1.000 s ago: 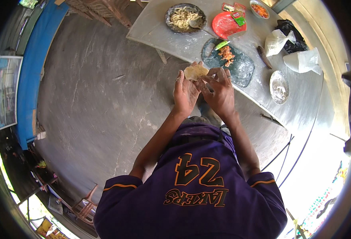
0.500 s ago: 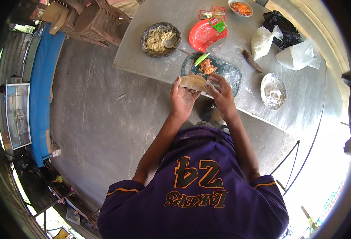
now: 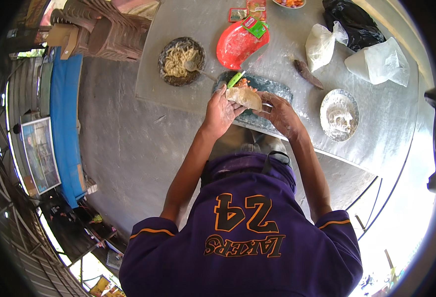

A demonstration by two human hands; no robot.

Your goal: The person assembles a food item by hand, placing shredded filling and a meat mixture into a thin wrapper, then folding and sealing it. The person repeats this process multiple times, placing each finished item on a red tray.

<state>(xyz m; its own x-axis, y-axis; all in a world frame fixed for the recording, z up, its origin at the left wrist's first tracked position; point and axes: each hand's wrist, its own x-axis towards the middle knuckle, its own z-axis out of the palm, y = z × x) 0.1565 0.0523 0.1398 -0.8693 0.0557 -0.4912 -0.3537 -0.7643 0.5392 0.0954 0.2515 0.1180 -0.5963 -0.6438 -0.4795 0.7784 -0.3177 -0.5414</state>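
A flat, floury piece of dough (image 3: 245, 98) spans my two hands, above the near edge of a dark green board (image 3: 278, 90). My left hand (image 3: 219, 116) holds its left end, palm turned up, with fingers beneath it and the thumb at its upper edge. At the other end, the curled fingers of my right hand (image 3: 283, 116) grip the dough; some fingertips are hidden. Both hands are dusted with flour. Just beyond the dough, chopped orange-red filling (image 3: 245, 84) lies on the board, partly covered by it. A knife with a green handle (image 3: 235, 79) rests beside the filling.
A dark stone bowl (image 3: 163, 69) holds pale strips and a spoon, left of a red plate (image 3: 232, 47) with packets at its edge. To the right are a brown elongated root (image 3: 307, 74), white-filled plastic bags (image 3: 321, 47), a black bag (image 3: 351, 24) and a floury plate (image 3: 326, 106).
My view has shifted, and the table's things appear further left. The dough has tilted, its right end lower, and my right hand's fingers have closed in on that end.
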